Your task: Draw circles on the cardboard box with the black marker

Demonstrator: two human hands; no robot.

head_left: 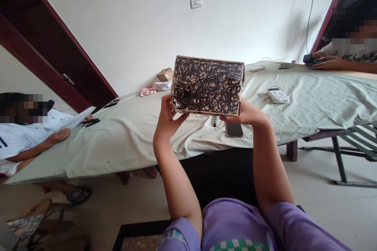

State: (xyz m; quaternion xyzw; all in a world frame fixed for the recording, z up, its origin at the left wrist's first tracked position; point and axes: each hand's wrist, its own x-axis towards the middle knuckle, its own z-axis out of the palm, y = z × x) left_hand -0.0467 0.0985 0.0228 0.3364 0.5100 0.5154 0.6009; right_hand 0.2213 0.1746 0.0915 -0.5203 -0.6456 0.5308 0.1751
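I hold a cardboard box point(207, 85) up in front of me, above the near edge of the table. Its facing side is covered in dense black scribbles. My left hand point(165, 115) grips the box's lower left corner, thumb on the front. My right hand point(246, 113) supports the lower right corner from below and behind. A dark phone point(234, 129) and a black pen point(215, 121) lie on the cloth just under the box.
The long table is draped in a pale green cloth point(135, 129). On it: a white device with a cable point(277, 95), a small cardboard box point(165, 74), pink cloth point(148, 91). One person sits at left holding paper point(77, 119), another at far right with a dark device point(313, 60).
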